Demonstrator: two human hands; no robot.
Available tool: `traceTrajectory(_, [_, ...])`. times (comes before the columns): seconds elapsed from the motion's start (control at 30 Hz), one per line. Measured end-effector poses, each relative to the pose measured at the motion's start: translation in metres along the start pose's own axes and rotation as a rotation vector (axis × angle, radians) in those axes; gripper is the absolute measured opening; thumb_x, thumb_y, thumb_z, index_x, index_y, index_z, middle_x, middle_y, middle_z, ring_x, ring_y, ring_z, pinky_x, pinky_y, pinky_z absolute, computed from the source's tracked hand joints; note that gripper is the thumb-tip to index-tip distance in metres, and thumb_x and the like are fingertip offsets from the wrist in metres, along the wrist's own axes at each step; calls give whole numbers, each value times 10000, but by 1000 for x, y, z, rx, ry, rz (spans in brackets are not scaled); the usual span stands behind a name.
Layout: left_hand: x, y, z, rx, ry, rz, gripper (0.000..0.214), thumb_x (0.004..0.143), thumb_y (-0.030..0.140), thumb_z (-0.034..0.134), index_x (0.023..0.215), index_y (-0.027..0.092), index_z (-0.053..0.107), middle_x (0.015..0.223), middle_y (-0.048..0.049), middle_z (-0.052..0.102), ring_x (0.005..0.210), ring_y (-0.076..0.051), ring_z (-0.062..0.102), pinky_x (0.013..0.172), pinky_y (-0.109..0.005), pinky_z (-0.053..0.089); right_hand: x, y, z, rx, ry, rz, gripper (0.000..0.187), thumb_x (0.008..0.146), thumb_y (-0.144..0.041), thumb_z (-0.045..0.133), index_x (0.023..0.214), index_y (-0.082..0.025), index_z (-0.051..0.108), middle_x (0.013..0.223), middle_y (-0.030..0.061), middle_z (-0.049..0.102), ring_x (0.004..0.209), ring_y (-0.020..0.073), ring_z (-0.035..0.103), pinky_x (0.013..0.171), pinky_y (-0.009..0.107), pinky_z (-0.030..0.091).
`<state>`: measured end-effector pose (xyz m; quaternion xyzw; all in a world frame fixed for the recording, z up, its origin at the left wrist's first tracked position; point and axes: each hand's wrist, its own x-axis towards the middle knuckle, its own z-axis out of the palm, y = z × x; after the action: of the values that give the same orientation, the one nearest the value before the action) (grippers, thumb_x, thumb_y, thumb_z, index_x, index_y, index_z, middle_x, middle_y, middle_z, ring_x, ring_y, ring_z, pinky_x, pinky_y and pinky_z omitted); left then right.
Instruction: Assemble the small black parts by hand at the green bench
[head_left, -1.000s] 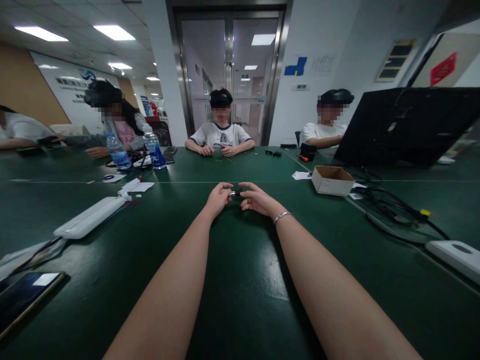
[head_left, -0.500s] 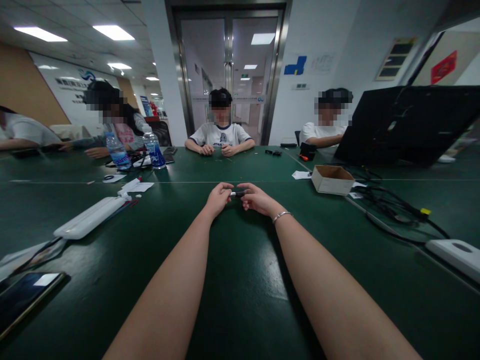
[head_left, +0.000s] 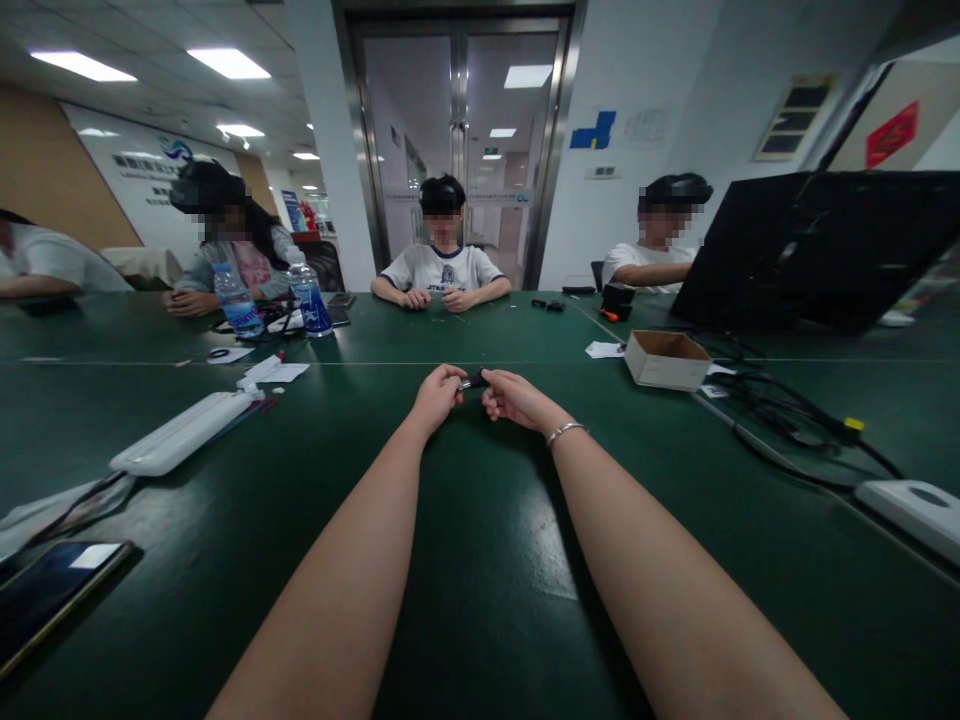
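Observation:
Over the green table (head_left: pixel 480 560), both of my hands meet around a small black-and-silver stick-shaped object (head_left: pixel 474 381). My left hand (head_left: pixel 436 400) pinches its silver end between thumb and fingers. The black end reaches the fingertips of my right hand (head_left: pixel 517 400), whose thumb and index finger close on it while the other fingers curl beneath. A silver bracelet circles my right wrist. The object is too small to name its exact kind, and my fingers cover its two ends.
Left lie a white pouch (head_left: pixel 187 432) and a phone (head_left: pixel 64 600); behind them stand two bottles (head_left: pixel 310 300). At right are an open cardboard box (head_left: pixel 666 362), black cables (head_left: pixel 795 420), a white power strip (head_left: pixel 911 515) and a large black monitor (head_left: pixel 810 250). Several people sit around the table.
The fingers of my right hand have shifted, and more of the object's black end shows, tilted slightly up to the right. A person at the left has drawn their hands together.

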<state>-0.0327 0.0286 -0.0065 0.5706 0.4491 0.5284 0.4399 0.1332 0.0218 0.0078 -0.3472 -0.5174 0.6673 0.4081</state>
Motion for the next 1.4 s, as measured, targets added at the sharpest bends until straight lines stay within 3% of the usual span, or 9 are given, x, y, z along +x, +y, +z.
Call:
traceTrajectory(0.17, [0, -2, 0, 56, 1, -17, 113, 812, 186, 456, 783, 156, 560, 465, 47, 469, 389, -81, 376, 430, -186, 272, 1, 1, -1, -20, -12, 7, 128, 913, -215, 593, 854, -175, 486, 554, -25, 546, 430, 101, 508, 415, 176, 446])
traceTrajectory(0.37, [-2, 0, 0, 58, -39, -24, 196, 870, 313, 462, 806, 157, 560, 435, 45, 464, 349, -80, 363, 404, -191, 248, 1, 1, -3, 0, -10, 16, 83, 926, -150, 540, 857, -164, 496, 569, -11, 546, 445, 101, 515, 435, 178, 453])
traceTrajectory(0.5, [-4, 7, 3, -4, -58, -101, 49, 829, 186, 450, 821, 172, 496, 432, 39, 504, 341, -87, 403, 398, -177, 258, 2, 1, -3, 15, 2, 15, 105, 920, -157, 564, 841, -163, 495, 573, -9, 539, 459, 103, 520, 445, 181, 464])
traceTrajectory(0.6, [-4, 8, 4, 0, -49, -110, 62, 843, 179, 421, 823, 175, 479, 418, 37, 505, 331, -90, 408, 393, -175, 265, 1, 1, -3, 14, -10, 16, 61, 925, -128, 541, 888, -158, 504, 582, -5, 548, 473, 107, 530, 457, 184, 478])
traceTrajectory(0.8, [0, -3, 3, 67, -35, -70, 171, 926, 293, 385, 824, 179, 461, 415, 42, 505, 328, -83, 399, 395, -172, 261, 0, 0, -3, -12, -19, 26, 81, 932, -80, 498, 975, -148, 501, 604, 7, 583, 479, 105, 548, 475, 180, 493])
traceTrajectory(1.17, [3, -9, 1, 299, 59, -28, 361, 921, 498, 393, 753, 189, 472, 526, 18, 562, 452, -107, 530, 477, -204, 375, 3, 2, -3, -105, -36, 43, 89, 889, -51, 546, 894, -138, 527, 607, 2, 586, 485, 92, 545, 488, 174, 495])
traceTrajectory(1.27, [-1, -6, 1, 320, 91, -11, 353, 866, 524, 490, 751, 191, 495, 575, 21, 573, 474, -114, 549, 485, -213, 395, 5, 2, 0, -289, -14, 42, 138, 849, -6, 563, 918, -125, 552, 580, -15, 572, 477, 95, 539, 486, 180, 482])
traceTrajectory(1.4, [-3, -5, -1, 327, 116, 64, 355, 786, 535, 593, 749, 185, 544, 645, 12, 584, 509, -115, 533, 493, -224, 399, 11, 5, 11, -767, 25, 7, 108, 813, -99, 675, 882, -127, 597, 572, -25, 557, 460, 111, 513, 457, 206, 433])
